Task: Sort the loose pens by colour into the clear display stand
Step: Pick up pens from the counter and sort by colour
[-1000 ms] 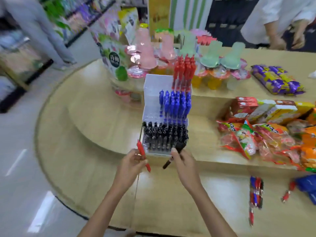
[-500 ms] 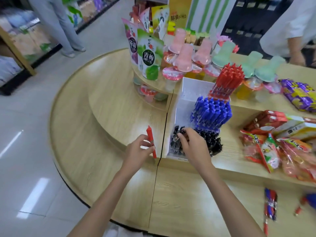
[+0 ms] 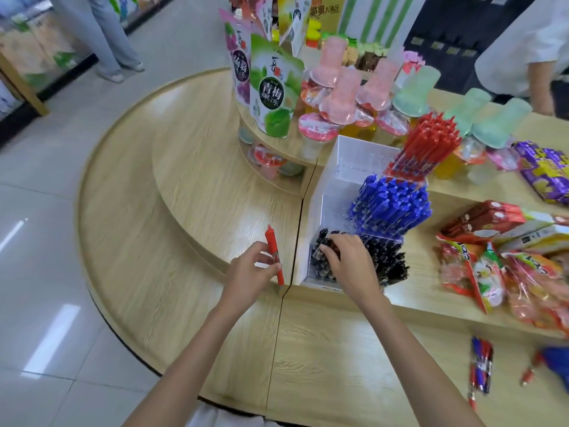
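The clear display stand point(image 3: 354, 161) sits on the raised wooden shelf, tiered with red pens point(image 3: 428, 143) at the back, blue pens point(image 3: 391, 204) in the middle and black pens point(image 3: 388, 257) in front. My right hand point(image 3: 348, 260) rests on the left end of the black row, fingertips pinched on a black pen top there. Just left of the stand, my left hand point(image 3: 249, 272) holds one red pen point(image 3: 273, 251) upright. A loose bundle of red and blue pens point(image 3: 481, 365) lies on the lower counter at the right, with a single red pen point(image 3: 529, 368) beside it.
Snack bags point(image 3: 492, 272) crowd the shelf right of the stand. Fruit-jelly pouches point(image 3: 271, 97) and jelly cups point(image 3: 317, 131) stand behind it on a round tier. A person in white point(image 3: 523, 50) is at the back right; another person's legs point(image 3: 101, 35) at the back left.
My right hand carried the black pen from in front of the stand into the black row. The left hand turned its red pen upright. My view shifted left and closer.
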